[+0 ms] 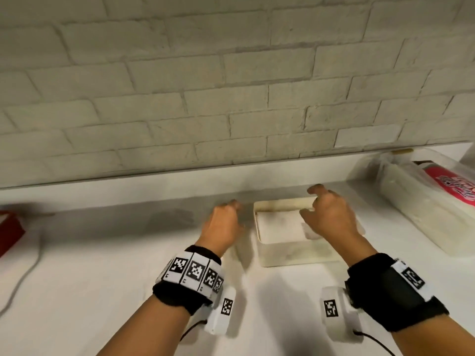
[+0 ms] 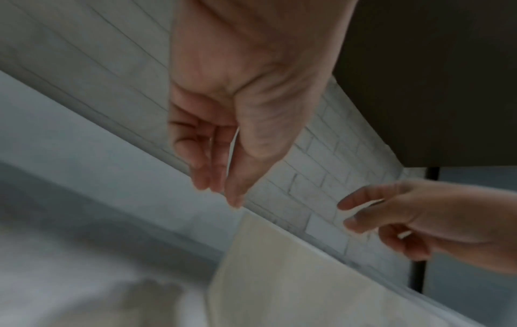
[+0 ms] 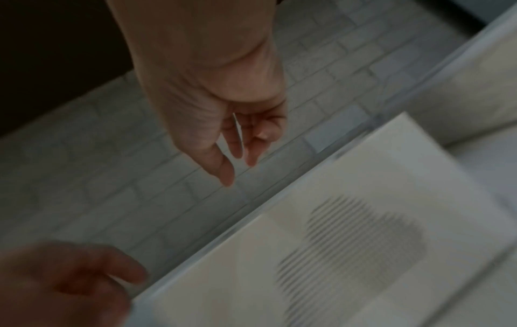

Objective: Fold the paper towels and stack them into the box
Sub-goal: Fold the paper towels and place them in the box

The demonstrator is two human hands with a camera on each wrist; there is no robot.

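While both hands hover above a white tabletop, the scene reads outward from the fingers:

Left hand fingers: the left hand [image 1: 224,222] hangs with fingers [image 2: 208,159] loosely bent and close together, tips pointing down, holding nothing.

Right hand fingers: the right hand [image 1: 327,214] is raised with fingers [image 3: 238,141] relaxed and slightly apart, thumb set off from the rest, nothing pinched between them.

Box: the shallow cream box [image 1: 295,255] sits on the tabletop directly beneath the right hand's fingers and just beside the left hand's fingers, on their inner side.

Paper towel: a folded white paper towel [image 1: 277,224] lies flat inside the box, below the right fingertips; whether more lie under it cannot be told.

Tabletop: the white tabletop [image 1: 102,278] spreads out around both hands.

Paper towel pack: a plastic-wrapped pack [image 1: 424,201] with a pink label lies well off to the outer side of the right hand.

Red object: a red item [image 1: 10,229] sits far out past the left hand, with a grey cable [image 1: 28,273] trailing near it.

Wall: a pale brick wall [image 1: 231,86] rises beyond the fingertips.

Wrists: black bands with black-and-white markers [image 1: 195,271] wrap both wrists.
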